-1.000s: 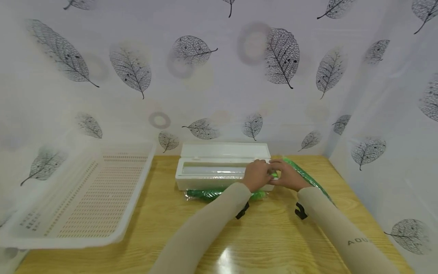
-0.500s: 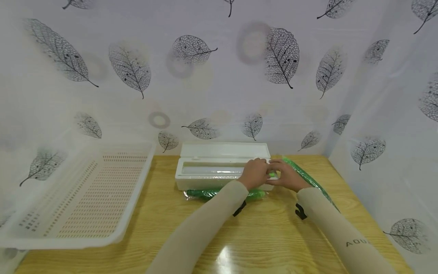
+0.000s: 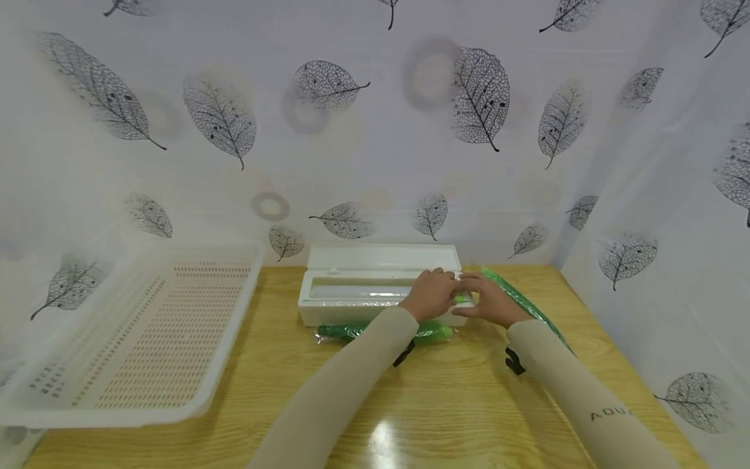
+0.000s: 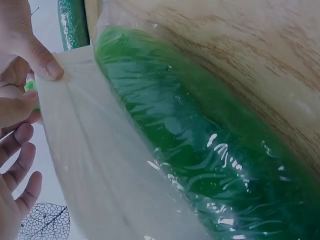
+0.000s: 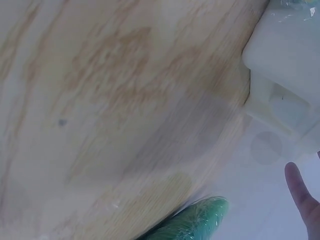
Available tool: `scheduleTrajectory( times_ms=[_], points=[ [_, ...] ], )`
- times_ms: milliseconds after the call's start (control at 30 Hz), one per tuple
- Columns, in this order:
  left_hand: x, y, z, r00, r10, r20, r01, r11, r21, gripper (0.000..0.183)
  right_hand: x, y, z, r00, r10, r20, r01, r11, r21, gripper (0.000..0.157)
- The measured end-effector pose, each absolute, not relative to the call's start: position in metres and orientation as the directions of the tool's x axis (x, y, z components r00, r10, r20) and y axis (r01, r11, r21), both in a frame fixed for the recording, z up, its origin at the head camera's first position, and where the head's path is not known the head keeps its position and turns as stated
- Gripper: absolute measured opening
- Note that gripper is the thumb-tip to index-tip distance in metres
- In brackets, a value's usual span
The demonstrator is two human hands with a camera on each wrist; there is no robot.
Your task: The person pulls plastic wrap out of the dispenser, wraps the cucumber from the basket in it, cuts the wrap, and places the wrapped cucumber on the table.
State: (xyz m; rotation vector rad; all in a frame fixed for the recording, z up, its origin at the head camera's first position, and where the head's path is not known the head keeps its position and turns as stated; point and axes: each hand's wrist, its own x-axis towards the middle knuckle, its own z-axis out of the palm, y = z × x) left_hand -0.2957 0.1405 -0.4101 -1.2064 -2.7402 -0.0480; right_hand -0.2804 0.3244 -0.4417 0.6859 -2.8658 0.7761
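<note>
In the head view a long white cling film box [image 3: 336, 314] stands at the back of the table, lid [image 3: 383, 257] raised. My right hand [image 3: 491, 299] holds its right end, the thumb [image 4: 47, 65] on the front face in the left wrist view. My left hand [image 3: 430, 294] is over the same end, its fingertips pinching a small bright green piece [image 4: 31, 94]. Right in front of the box lies a film-wrapped cucumber [image 4: 175, 120], partly hidden by my left forearm in the head view. One finger [image 5: 298, 190] sticks out beside the box end in the right wrist view.
Another film-wrapped cucumber [image 3: 524, 301] lies slanted at the right, partly behind my right forearm. A large white slotted basket [image 3: 202, 391] stands at the left of the wood-grain table [image 3: 469, 404]. A leaf-patterned curtain [image 3: 375, 150] hangs behind and at the sides.
My left hand has shifted slightly left along the box, away from the right hand's fingertips. The green piece has moved a little left too. The right hand stays at the box end.
</note>
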Motion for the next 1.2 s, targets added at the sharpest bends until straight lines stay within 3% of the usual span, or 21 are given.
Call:
scheduleTrajectory(
  times_ms=[167, 300, 400, 667, 800, 1000, 1200],
  points=[
    [-0.298, 0.131, -0.408, -0.666, 0.733, 0.134, 0.738, 0.674, -0.017, 0.038, -0.283, 0.321, -0.442, -0.888, -0.413, 0.201, -0.459, 0.768, -0.447, 0.047],
    [-0.305, 0.114, -0.410, -0.650, 0.745, 0.151, 0.754, 0.657, 0.001, 0.024, -0.283, 0.320, -0.438, -0.885, -0.419, 0.201, -0.464, 0.776, -0.428, 0.045],
    [-0.309, 0.094, -0.410, -0.637, 0.754, 0.160, 0.767, 0.641, 0.034, 0.015, -0.282, 0.322, -0.435, -0.895, -0.400, 0.198, -0.447, 0.790, -0.421, 0.045],
    [-0.314, 0.033, -0.406, -0.629, 0.753, 0.193, 0.776, 0.621, 0.111, 0.015, -0.282, 0.324, -0.434, -0.903, -0.394, 0.173, -0.429, 0.792, -0.434, 0.048],
    [-0.316, 0.011, -0.410, -0.635, 0.743, 0.210, 0.768, 0.636, 0.073, 0.010, -0.282, 0.324, -0.435, -0.901, -0.398, 0.172, -0.432, 0.794, -0.427, 0.050],
    [-0.313, 0.006, -0.412, -0.618, 0.744, 0.254, 0.774, 0.633, 0.027, 0.012, -0.280, 0.324, -0.438, -0.897, -0.402, 0.184, -0.442, 0.800, -0.406, 0.051],
    [-0.308, 0.017, -0.409, -0.598, 0.740, 0.308, 0.794, 0.599, 0.102, 0.010, -0.281, 0.322, -0.440, -0.893, -0.409, 0.190, -0.450, 0.794, -0.408, 0.052]
  ],
)
